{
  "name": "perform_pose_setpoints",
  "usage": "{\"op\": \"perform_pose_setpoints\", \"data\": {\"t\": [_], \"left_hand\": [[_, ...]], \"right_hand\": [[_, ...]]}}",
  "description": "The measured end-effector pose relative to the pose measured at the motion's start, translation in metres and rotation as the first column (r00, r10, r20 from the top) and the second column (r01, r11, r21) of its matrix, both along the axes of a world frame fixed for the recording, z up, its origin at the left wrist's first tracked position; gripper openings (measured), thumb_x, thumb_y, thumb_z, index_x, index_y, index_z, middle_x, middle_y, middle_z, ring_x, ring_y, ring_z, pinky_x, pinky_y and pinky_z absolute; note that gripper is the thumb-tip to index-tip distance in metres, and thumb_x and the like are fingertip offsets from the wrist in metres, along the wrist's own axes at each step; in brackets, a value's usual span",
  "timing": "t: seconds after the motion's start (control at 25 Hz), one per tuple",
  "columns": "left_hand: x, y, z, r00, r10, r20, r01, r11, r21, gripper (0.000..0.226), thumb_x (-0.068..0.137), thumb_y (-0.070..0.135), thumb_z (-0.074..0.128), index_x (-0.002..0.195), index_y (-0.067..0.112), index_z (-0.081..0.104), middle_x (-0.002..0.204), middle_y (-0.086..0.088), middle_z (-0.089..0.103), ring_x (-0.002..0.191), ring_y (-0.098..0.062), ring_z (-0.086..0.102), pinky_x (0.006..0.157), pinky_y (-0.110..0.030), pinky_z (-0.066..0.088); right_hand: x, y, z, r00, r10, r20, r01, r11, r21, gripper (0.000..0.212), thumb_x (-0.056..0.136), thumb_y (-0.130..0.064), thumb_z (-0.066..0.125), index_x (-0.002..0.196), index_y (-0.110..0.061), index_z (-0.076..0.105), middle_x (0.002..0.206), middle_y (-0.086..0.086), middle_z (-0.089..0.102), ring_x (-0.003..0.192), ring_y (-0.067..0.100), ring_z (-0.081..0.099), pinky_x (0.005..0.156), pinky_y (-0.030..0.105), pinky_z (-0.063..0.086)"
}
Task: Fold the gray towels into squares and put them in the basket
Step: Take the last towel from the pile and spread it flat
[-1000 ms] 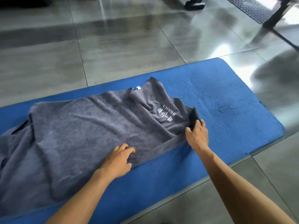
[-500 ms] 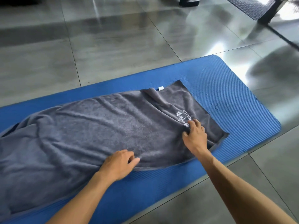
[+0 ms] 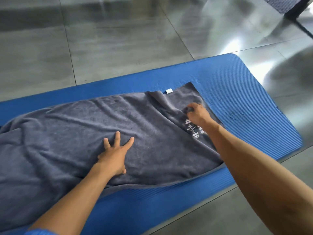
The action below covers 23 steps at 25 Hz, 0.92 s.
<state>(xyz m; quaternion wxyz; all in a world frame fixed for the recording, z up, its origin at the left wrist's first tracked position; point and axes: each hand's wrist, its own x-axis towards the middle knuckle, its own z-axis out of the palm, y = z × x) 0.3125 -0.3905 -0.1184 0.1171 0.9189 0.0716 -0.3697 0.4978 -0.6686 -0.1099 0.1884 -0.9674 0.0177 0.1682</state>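
A gray towel [image 3: 101,136] lies spread lengthwise on a blue mat [image 3: 245,102], which rests on a glossy tiled floor [image 3: 118,39]. The towel covers most of the mat's width and runs off the picture's left edge; its right end stops short of the mat's rounded right end, leaving bare blue there. A small white tag [image 3: 169,91] sticks out from the far edge, and white printing [image 3: 192,128] (bars and a zigzag line) shows near the right end.

The left hand [image 3: 115,155] lies palm down on the middle of the towel, fingers [image 3: 117,134] straight and spread, pressing the cloth flat. The right hand [image 3: 197,114] rests on the towel near the right end, just above the printing; it is blurred, its fingers look curled against the cloth, and I cannot tell whether they pinch any of it.
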Motion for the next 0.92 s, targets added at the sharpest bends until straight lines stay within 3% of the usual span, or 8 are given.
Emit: {"op": "perform_pose_setpoints", "data": {"t": [0.12, 0.2, 0.28, 0.44, 0.6, 0.72, 0.8, 0.92], "left_hand": [[0.004, -0.006, 0.003, 1.000, -0.001, -0.001, 0.001, 1.000, 0.017, 0.121, 0.078, 0.010, 0.078, 0.148, 0.050, -0.011, 0.153, -0.003, -0.040, 0.142, -0.049, -0.021, 0.106, -0.059, 0.038], [0.003, -0.005, 0.002, 1.000, -0.003, -0.004, 0.003, 1.000, 0.023, 0.121, 0.078, 0.011, 0.079, 0.149, 0.050, -0.011, 0.154, -0.003, -0.039, 0.142, -0.049, -0.021, 0.106, -0.059, 0.038], [0.002, -0.003, 0.002, 1.000, -0.010, -0.005, 0.010, 1.000, 0.023, 0.121, 0.077, 0.012, 0.079, 0.149, 0.049, -0.012, 0.153, -0.004, -0.039, 0.142, -0.050, -0.020, 0.104, -0.060, 0.040], [0.000, -0.004, 0.001, 1.000, -0.017, 0.011, 0.016, 1.000, 0.024, 0.120, 0.079, 0.011, 0.077, 0.148, 0.049, -0.013, 0.153, -0.003, -0.040, 0.142, -0.049, -0.021, 0.106, -0.061, 0.038], [-0.001, -0.004, -0.002, 1.000, -0.020, 0.021, 0.020, 0.999, 0.027, 0.121, 0.079, 0.007, 0.076, 0.148, 0.049, -0.014, 0.152, -0.002, -0.040, 0.142, -0.049, -0.021, 0.104, -0.060, 0.040], [-0.002, -0.004, 0.000, 0.999, -0.004, 0.034, 0.004, 1.000, 0.010, 0.121, 0.079, 0.008, 0.075, 0.148, 0.050, -0.015, 0.153, -0.001, -0.040, 0.142, -0.048, -0.022, 0.105, -0.061, 0.039], [-0.004, -0.003, 0.003, 0.999, -0.005, 0.046, 0.005, 1.000, -0.003, 0.120, 0.080, 0.014, 0.077, 0.148, 0.050, -0.015, 0.153, 0.001, -0.039, 0.144, -0.044, -0.021, 0.107, -0.060, 0.036], [-0.015, 0.000, 0.000, 0.987, -0.058, 0.149, 0.065, 0.997, -0.045, 0.115, 0.083, 0.017, 0.074, 0.149, 0.049, -0.014, 0.156, 0.007, -0.034, 0.148, -0.031, -0.015, 0.115, -0.053, 0.027]], "right_hand": [[0.010, -0.009, -0.007, 0.998, -0.067, -0.001, 0.067, 0.997, -0.028, 0.038, 0.086, -0.017, 0.049, 0.110, -0.037, 0.069, 0.141, 0.012, 0.044, 0.123, 0.035, 0.049, 0.104, 0.039, 0.043], [0.019, -0.014, -0.014, 0.991, -0.134, -0.003, 0.134, 0.991, 0.029, 0.033, 0.075, -0.016, 0.058, 0.091, -0.039, 0.075, 0.133, 0.012, 0.054, 0.111, 0.032, 0.060, 0.097, 0.036, 0.052], [0.027, -0.009, -0.017, 0.989, -0.142, -0.040, 0.147, 0.979, 0.142, 0.022, 0.073, -0.006, 0.066, 0.082, -0.022, 0.079, 0.116, 0.013, 0.062, 0.104, 0.026, 0.062, 0.087, 0.029, 0.053], [0.027, -0.003, -0.006, 0.988, -0.134, -0.072, 0.144, 0.977, 0.155, 0.034, 0.075, 0.001, 0.067, 0.109, 0.004, 0.070, 0.109, 0.014, 0.062, 0.083, 0.023, 0.062, 0.066, 0.033, 0.052], [0.014, 0.003, -0.010, 0.992, -0.035, -0.125, 0.049, 0.993, 0.110, 0.061, 0.079, -0.010, 0.069, 0.136, -0.002, 0.049, 0.144, 0.005, 0.031, 0.117, 0.024, 0.051, 0.091, 0.031, 0.048], [-0.001, 0.008, -0.014, 0.998, -0.023, 0.065, 0.020, 0.999, 0.043, 0.069, 0.081, -0.024, 0.068, 0.139, 0.001, 0.039, 0.152, 0.007, 0.021, 0.129, 0.027, 0.044, 0.098, 0.029, 0.040], [0.008, 0.005, -0.011, 0.976, -0.165, 0.145, 0.159, 0.986, 0.052, 0.086, 0.085, -0.040, 0.062, 0.151, 0.000, 0.025, 0.161, 0.010, 0.011, 0.145, 0.028, 0.027, 0.116, 0.037, 0.029], [0.028, -0.005, -0.001, 0.953, -0.286, 0.103, 0.279, 0.957, 0.080, 0.087, 0.088, -0.048, 0.055, 0.156, -0.009, 0.017, 0.165, 0.008, 0.002, 0.151, 0.027, 0.011, 0.122, 0.042, 0.015]]}}
